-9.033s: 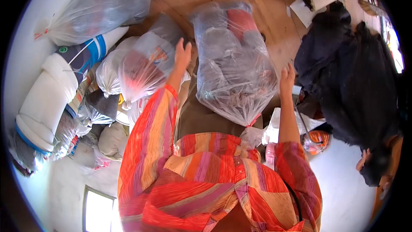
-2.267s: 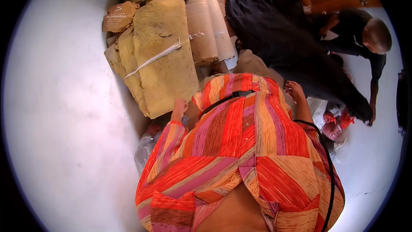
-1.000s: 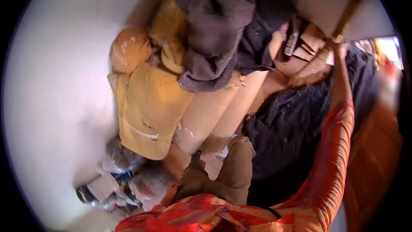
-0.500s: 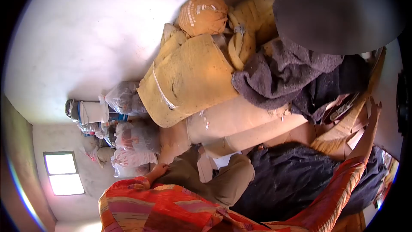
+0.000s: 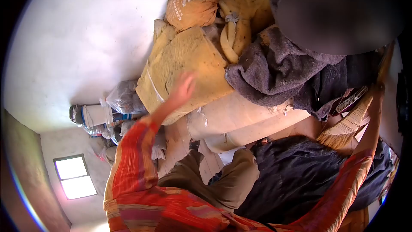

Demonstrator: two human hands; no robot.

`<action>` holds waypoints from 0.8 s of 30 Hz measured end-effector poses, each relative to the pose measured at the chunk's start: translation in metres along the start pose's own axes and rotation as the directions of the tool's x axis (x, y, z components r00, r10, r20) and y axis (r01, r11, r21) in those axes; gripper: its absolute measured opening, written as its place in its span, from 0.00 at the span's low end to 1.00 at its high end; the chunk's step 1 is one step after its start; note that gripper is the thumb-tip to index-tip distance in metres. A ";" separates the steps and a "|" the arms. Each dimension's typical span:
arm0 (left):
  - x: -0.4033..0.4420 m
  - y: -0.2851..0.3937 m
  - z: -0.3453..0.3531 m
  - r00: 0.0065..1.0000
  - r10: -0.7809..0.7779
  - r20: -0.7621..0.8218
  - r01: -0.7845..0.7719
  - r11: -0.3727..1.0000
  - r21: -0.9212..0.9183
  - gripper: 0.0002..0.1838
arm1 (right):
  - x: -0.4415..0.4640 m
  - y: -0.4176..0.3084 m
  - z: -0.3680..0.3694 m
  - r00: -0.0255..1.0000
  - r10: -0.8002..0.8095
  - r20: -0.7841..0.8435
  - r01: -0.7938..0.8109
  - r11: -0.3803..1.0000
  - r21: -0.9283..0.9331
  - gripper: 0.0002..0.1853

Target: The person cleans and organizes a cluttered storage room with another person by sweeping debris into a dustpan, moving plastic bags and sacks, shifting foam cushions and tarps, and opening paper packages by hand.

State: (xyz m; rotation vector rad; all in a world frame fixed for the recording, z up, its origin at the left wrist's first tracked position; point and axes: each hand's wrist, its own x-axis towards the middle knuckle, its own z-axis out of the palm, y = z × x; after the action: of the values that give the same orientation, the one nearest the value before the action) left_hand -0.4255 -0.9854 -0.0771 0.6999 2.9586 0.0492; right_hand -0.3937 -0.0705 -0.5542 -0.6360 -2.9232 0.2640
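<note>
My left hand [image 5: 184,89], blurred by motion, is raised in front of a rolled yellow foam mat [image 5: 193,56] with a white tie round it. Its fingers look stretched out and nothing shows in them. Whether it touches the foam I cannot tell. At the far right, my right hand [image 5: 377,88] is closed round a straw broom [image 5: 341,129], where its handle meets the head. The bristles point down toward a black sheet [image 5: 287,172]. A dark grey blanket [image 5: 274,73] lies between my hands, over a pale rolled mat [image 5: 240,118].
An orange sack [image 5: 192,6] sits on the foam against the white wall [image 5: 94,30]. Plastic bags [image 5: 124,96] and a white bucket [image 5: 97,114] stand on the left. A window [image 5: 76,176] is at lower left. Part of the upper right is masked grey.
My left hand has risen from beside my knee to the yellow foam mat. My right hand has moved up slightly and closed round the broom. The view has shifted a little.
</note>
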 end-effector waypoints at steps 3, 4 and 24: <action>0.108 -0.034 0.007 0.993 0.052 -0.109 -0.049 0.998 0.028 0.25 | -0.021 -0.042 -0.040 0.991 0.127 -0.033 -0.123 0.986 0.108 0.29; 0.133 -0.039 0.011 0.992 0.046 -0.119 -0.035 0.995 0.089 0.26 | -0.021 -0.049 -0.047 0.989 0.144 -0.046 -0.138 0.983 0.122 0.29; 0.307 -0.133 0.065 0.996 -0.089 -0.015 0.077 0.759 0.647 0.16 | -0.139 -0.129 -0.227 0.929 0.279 -0.243 -0.183 0.918 0.352 0.21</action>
State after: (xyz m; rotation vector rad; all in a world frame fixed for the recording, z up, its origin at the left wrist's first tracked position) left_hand -0.7511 -0.9662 -0.1772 0.6054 2.9541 -1.0321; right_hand -0.2807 -0.2130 -0.3209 -0.8842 -2.4466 0.6085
